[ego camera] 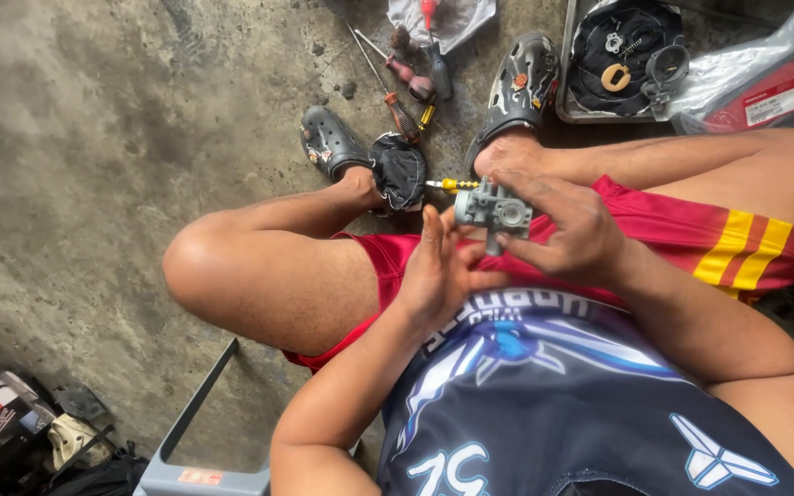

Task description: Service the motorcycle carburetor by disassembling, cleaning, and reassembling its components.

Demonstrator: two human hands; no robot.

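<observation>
The person sits low above a grey concrete floor [75,138] and holds a small grey cast-metal carburettor body [493,209] in front of the knees, in the middle of the scene. The right hand [570,230] is closed around this part from the right and from above, with the fingers bent over its top. The left hand [438,271] touches the part from the left side; its fingers are mostly straight and pressed against the part, so this grip looks more like a support than a full clasp. If something small is pinched between the left fingers, I cannot tell.

In my judgement the step in hand is turning and checking the part, or working on a piece at its lower side. The next move asks for a steady hold by the right hand while the left fingers work exactly.

Just beyond the hands lies a round black cap [399,170] and a yellow-handled screwdriver [452,185]. Further away lie red-handled screwdrivers [403,115], and far right stands a metal tray with black parts [566,83].
</observation>
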